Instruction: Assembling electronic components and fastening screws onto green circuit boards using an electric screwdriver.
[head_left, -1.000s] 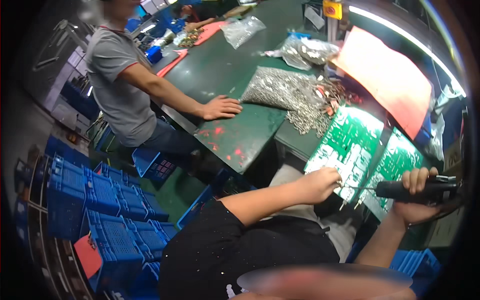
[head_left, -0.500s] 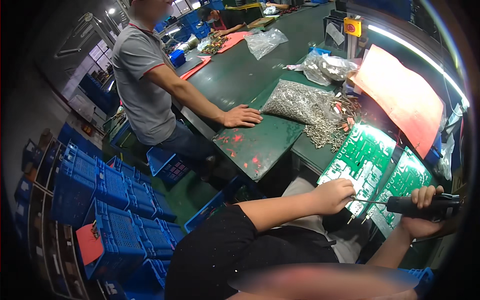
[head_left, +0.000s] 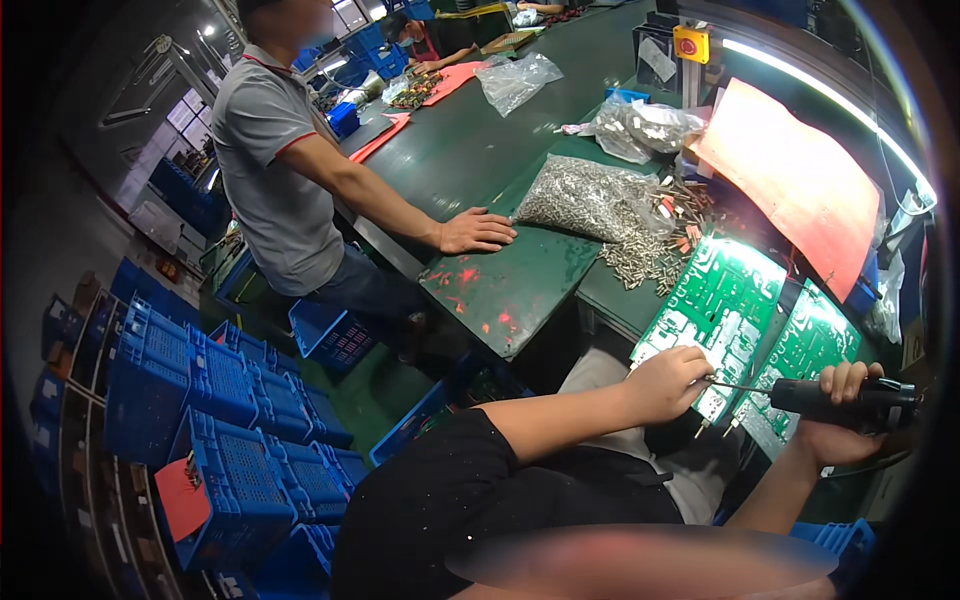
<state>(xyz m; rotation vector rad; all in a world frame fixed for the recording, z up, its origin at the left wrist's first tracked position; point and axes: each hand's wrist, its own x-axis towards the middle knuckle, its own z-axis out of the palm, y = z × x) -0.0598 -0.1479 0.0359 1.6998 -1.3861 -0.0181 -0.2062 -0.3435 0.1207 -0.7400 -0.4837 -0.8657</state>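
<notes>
At the near end of the left board [head_left: 722, 300], the left hand [head_left: 668, 386] has its fingers pinched together on a small piece [head_left: 709, 379], too small to name. The right hand [head_left: 833, 442] is wrapped around the black body of a driver [head_left: 815, 397], whose thin shaft [head_left: 745, 387] reaches over the right board [head_left: 820, 330] and its left edge to the left hand's fingertips. Both boards are green and lie side by side, a narrow dark gap between their long edges; a metal pin [head_left: 703, 428] juts from the left one's near edge. Past that board's far left corner, a heap of metal bits [head_left: 638, 260] crowds close, beside a clear bag [head_left: 580, 195] full of more, leaving little room there. A red sheet [head_left: 790, 165] slants up beyond the boards' far ends. To the left, the green tabletop [head_left: 530, 290] runs out to a corner flecked with red; a co-worker's hand [head_left: 478, 231] rests flat near its edge, well apart from the boards. Blue crates [head_left: 240, 470] stand in rows at far left.
</notes>
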